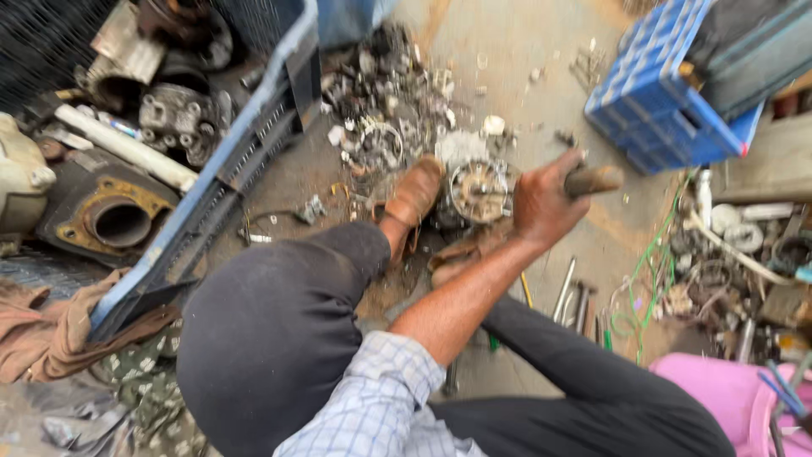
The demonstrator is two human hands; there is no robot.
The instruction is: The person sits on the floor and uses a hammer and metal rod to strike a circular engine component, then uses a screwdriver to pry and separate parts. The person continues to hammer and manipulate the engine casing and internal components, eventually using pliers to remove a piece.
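Now the round metal motor part lies on the ground just left of my right hand, pinned by my brown shoe. Its face is open; the rest seems not yet apart, though blur hides much. My right hand is closed around a wooden tool handle. My left hand is not visible. Beyond it stands a blue plastic crate; near my elbow, a pink tub. No labels are visible.

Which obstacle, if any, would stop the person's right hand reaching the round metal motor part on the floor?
Probably none: the right hand, closed around a brown handle, hangs just beside the round motor part, with nothing between them. The brown shoe braces its far side.
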